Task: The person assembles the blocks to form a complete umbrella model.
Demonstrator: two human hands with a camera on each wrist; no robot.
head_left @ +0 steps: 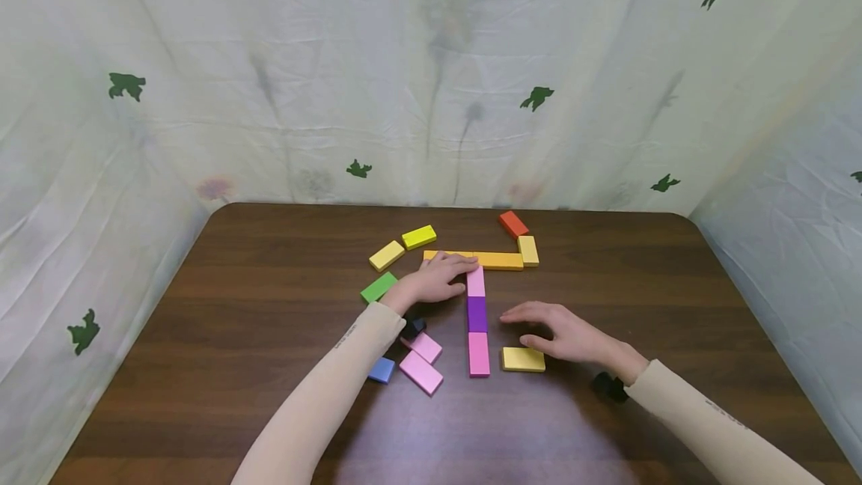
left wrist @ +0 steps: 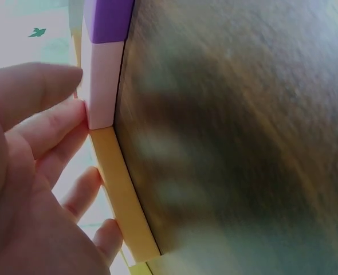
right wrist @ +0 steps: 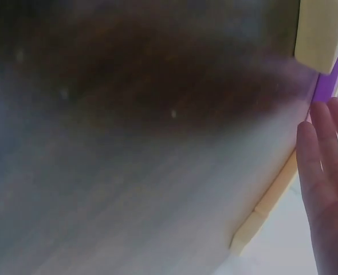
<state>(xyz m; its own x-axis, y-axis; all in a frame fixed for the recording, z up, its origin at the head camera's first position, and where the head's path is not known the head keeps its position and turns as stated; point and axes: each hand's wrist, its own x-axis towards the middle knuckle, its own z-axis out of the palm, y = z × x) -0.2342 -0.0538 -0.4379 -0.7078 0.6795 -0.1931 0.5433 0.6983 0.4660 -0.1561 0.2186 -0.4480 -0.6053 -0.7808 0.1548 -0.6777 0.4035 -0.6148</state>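
Two orange blocks (head_left: 498, 261) lie end to end in a row. From their middle a line of blocks runs toward me: a light pink block (head_left: 476, 283), a purple block (head_left: 477, 314) and a pink block (head_left: 479, 355). My left hand (head_left: 438, 279) rests its extended fingertips on the orange blocks and by the light pink block's far end. In the left wrist view, the fingers (left wrist: 54, 123) touch the blocks without curling round them. My right hand (head_left: 559, 331) holds nothing; its loosely bent fingers point at the purple block, just above a pale yellow block (head_left: 523, 360).
Beyond the row's right end are a cream block (head_left: 528, 251) and a red block (head_left: 514, 224). To the left lie a yellow block (head_left: 419, 237), a tan block (head_left: 387, 255), a green block (head_left: 379, 287), a blue block (head_left: 381, 370) and two pink blocks (head_left: 421, 373).
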